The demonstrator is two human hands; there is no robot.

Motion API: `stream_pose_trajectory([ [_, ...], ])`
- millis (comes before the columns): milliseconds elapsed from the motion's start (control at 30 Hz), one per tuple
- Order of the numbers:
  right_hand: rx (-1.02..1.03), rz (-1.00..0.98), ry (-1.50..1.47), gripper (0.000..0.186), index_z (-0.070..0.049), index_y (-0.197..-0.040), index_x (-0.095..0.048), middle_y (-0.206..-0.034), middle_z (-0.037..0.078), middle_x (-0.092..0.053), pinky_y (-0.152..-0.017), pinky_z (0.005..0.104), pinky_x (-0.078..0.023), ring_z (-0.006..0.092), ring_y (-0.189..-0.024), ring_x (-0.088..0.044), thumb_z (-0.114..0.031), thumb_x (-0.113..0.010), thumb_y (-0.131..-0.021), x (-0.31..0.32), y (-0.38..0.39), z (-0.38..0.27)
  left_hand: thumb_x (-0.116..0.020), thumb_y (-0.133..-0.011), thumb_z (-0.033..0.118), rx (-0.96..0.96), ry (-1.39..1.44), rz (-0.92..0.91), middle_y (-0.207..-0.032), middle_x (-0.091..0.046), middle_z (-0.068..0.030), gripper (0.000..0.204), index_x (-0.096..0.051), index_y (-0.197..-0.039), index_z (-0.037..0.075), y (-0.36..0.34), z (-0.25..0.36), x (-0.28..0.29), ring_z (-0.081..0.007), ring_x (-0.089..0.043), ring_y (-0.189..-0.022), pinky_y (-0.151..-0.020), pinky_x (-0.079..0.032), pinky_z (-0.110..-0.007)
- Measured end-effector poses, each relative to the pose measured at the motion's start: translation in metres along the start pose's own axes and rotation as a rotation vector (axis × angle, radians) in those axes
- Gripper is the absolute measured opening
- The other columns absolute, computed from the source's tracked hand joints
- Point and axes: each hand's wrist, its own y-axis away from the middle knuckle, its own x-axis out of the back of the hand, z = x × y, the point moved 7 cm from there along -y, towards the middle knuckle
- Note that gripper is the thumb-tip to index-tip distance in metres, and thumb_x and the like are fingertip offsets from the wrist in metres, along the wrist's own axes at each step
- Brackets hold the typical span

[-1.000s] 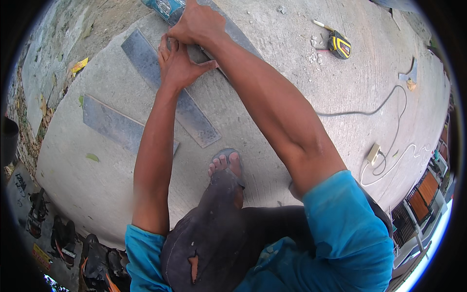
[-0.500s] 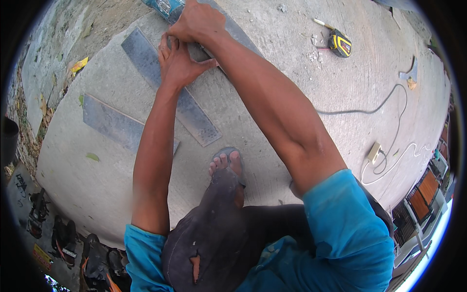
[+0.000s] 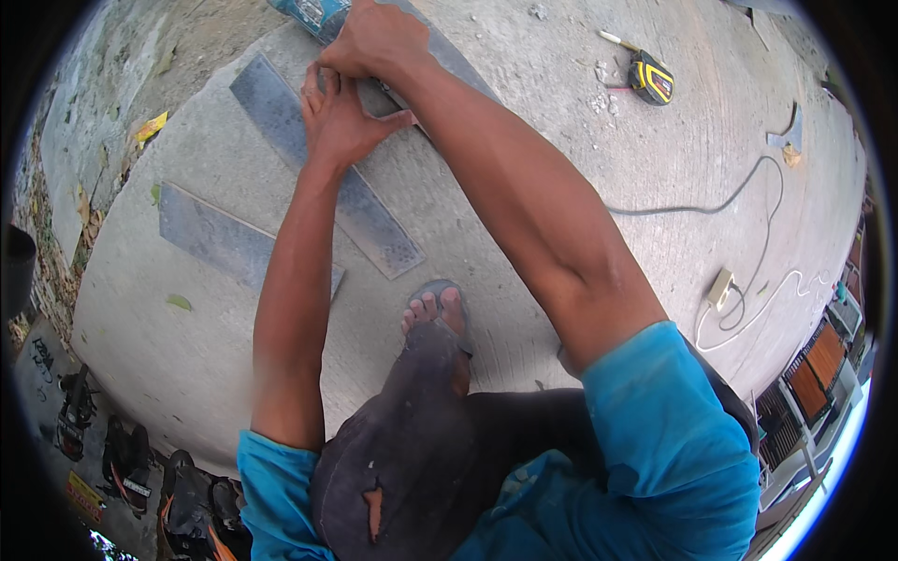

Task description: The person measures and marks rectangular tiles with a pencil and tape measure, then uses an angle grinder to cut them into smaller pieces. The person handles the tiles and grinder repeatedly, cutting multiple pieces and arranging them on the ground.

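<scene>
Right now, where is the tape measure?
The tape measure lies upper right in the head view, on the concrete, with pale crumbs just to its left.

At left lie 1 yellow scrap [image 3: 151, 128] and 1 green leaf [image 3: 179, 302].

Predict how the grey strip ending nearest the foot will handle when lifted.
The grey strip looks stiff, lying flat with clean edges. Its dusty-looking face could prove slippery. Being long, it may tip if gripped off-centre.
</scene>
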Motion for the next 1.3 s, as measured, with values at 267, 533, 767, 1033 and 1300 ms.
stream_pose_trajectory([
  [267, -0.030, 0.158, 0.126, 0.061, 0.001, -0.129, -0.054, -0.114, 0.027, -0.071, -0.094, 0.0497, -0.055, 0.0423, -0.110, -0.069, -0.026, -0.070, -0.076, 0.005, 0.014, -0.009, -0.076, -0.062, 0.084, 0.019, -0.001, -0.033, -0.170, -0.018, -0.0176, 0.136, -0.023, -0.163, 0.010, 0.000, -0.001, -0.001, -0.0393, 0.003, -0.158, -0.126, -0.005, -0.055],
  [533, -0.014, 0.009, 0.003, 0.065, 0.001, -0.128, -0.053, -0.112, 0.027, -0.071, -0.093, 0.0497, -0.055, 0.0425, -0.109, -0.069, -0.030, -0.074, -0.076, 0.003, 0.014, 0.004, -0.073, -0.060, 0.089, -0.010, -0.011, 0.012, -0.169, -0.015, -0.0230, 0.138, -0.028, -0.161, 0.008, -0.001, -0.005, -0.004, -0.0405, 0.002, -0.158, -0.126, -0.004, -0.054],
  [767, -0.014, 0.003, 0.008, 0.063, 0.001, -0.127, -0.055, -0.113, 0.028, -0.071, -0.093, 0.0499, -0.055, 0.0425, -0.109, -0.069, -0.032, -0.074, -0.077, 0.005, 0.022, 0.006, -0.075, -0.063, 0.082, -0.020, -0.020, 0.027, -0.168, -0.019, -0.0208, 0.130, -0.031, -0.160, 0.009, 0.000, -0.003, -0.002, -0.0422, -0.001, -0.157, -0.126, -0.006, -0.055],
  [1033, -0.019, 0.016, -0.016, 0.060, 0.002, -0.128, -0.054, -0.112, 0.029, -0.071, -0.092, 0.0503, -0.056, 0.0427, -0.108, -0.070, -0.032, -0.070, -0.081, 0.005, 0.029, 0.011, -0.079, -0.072, 0.068, -0.041, -0.037, 0.057, -0.165, -0.029, -0.0169, 0.112, -0.036, -0.158, 0.012, 0.001, -0.002, 0.000, -0.0413, -0.004, -0.157, -0.126, -0.008, -0.054],
  [1300, -0.010, 0.028, -0.019, 0.059, 0.003, -0.127, -0.056, -0.110, 0.029, -0.071, -0.091, 0.0503, -0.056, 0.0429, -0.106, -0.070, -0.035, -0.069, -0.084, 0.008, 0.038, 0.013, -0.079, -0.071, 0.069, -0.037, -0.092, 0.028, -0.166, -0.027, -0.0217, 0.109, -0.041, -0.156, 0.014, 0.001, 0.001, 0.002, -0.0409, -0.004, -0.157, -0.126, -0.008, -0.053],
])
